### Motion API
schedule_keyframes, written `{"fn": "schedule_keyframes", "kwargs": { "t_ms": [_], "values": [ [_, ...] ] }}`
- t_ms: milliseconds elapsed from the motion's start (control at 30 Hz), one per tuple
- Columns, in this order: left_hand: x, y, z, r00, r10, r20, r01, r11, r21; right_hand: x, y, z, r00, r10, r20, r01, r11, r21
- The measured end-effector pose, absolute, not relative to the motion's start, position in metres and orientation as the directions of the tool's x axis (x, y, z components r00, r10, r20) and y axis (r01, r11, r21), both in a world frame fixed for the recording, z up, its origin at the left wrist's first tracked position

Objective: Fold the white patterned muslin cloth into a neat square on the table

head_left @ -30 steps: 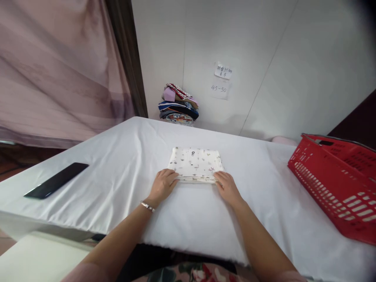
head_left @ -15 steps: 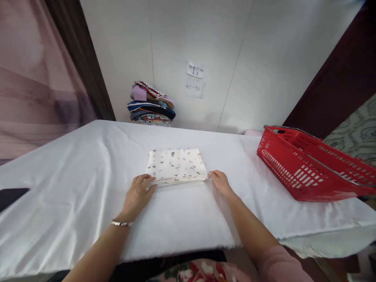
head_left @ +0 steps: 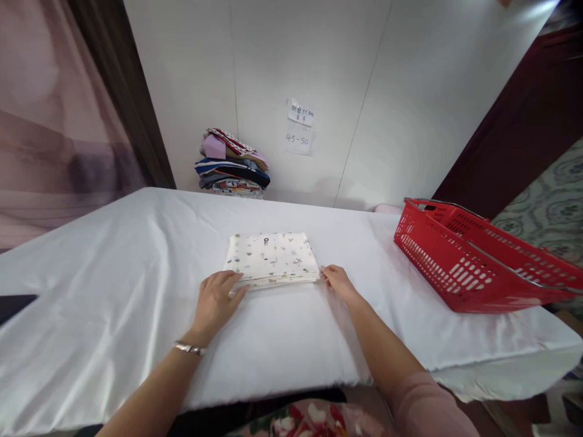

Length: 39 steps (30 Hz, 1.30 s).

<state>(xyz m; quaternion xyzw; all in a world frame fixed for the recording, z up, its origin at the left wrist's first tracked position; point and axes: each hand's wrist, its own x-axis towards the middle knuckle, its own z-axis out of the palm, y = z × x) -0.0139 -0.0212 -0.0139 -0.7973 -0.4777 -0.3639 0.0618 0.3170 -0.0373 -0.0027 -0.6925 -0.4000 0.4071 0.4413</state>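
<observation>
A folded white cloth (head_left: 273,258) with a small scattered print lies flat on the white-covered table (head_left: 282,340), its layered edges towards me. At its near left corner, my left hand (head_left: 218,297) grips the edge, fingers over the corner and thumb in front, low on the table. A silver bracelet (head_left: 189,348) circles that wrist. My right hand (head_left: 337,281) pinches the near right corner between its fingertips; the exact hold is partly hidden.
On the right of the table stands a red perforated basket (head_left: 464,267) with metal handles. A stack of folded fabrics (head_left: 233,164) is by the wall at the back, left of two paper labels (head_left: 299,127). A dark flat object (head_left: 16,306) lies at the left edge.
My right fingertips have come in closer to the cloth's corner. My left hand has shifted slightly along the near edge. The cloth keeps its folded shape; the view has turned a little.
</observation>
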Motion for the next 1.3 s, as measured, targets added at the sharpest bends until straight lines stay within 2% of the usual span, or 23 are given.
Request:
{"fn": "schedule_keyframes", "kwargs": {
  "t_ms": [100,233,400,467,567,733,1033,1300],
  "values": [
    [0.014,-0.018,-0.004,0.35,0.673,0.651,0.754,-0.615,0.23,0.317,-0.035,-0.004,0.329,0.909,-0.258,0.15,-0.32,-0.936],
    [0.071,-0.014,0.01,0.454,0.648,0.611,0.653,-0.709,0.266,0.315,-0.035,-0.006,0.307,0.916,-0.259,0.087,-0.298,-0.951],
    [0.139,-0.008,0.013,0.55,0.687,0.475,0.605,-0.72,0.34,0.313,-0.038,-0.015,0.273,0.937,-0.216,-0.107,-0.194,-0.975],
    [0.155,-0.006,0.01,0.554,0.727,0.407,0.628,-0.685,0.369,0.313,-0.038,-0.018,0.281,0.936,-0.213,-0.129,-0.184,-0.974],
    [0.167,-0.004,0.006,0.517,0.787,0.335,0.681,-0.616,0.396,0.314,-0.038,-0.021,0.278,0.936,-0.216,-0.094,-0.198,-0.976],
    [0.17,-0.002,0.005,0.487,0.819,0.302,0.709,-0.573,0.41,0.316,-0.038,-0.018,0.253,0.939,-0.234,-0.065,-0.225,-0.972],
    [0.173,-0.002,0.006,0.493,0.804,0.332,0.725,-0.591,0.354,0.315,-0.04,-0.017,0.243,0.946,-0.213,-0.01,-0.217,-0.976],
    [0.171,-0.003,0.005,0.463,0.815,0.348,0.698,-0.578,0.423,0.317,-0.037,-0.021,0.266,0.938,-0.221,0.028,-0.237,-0.971]
  ]
}}
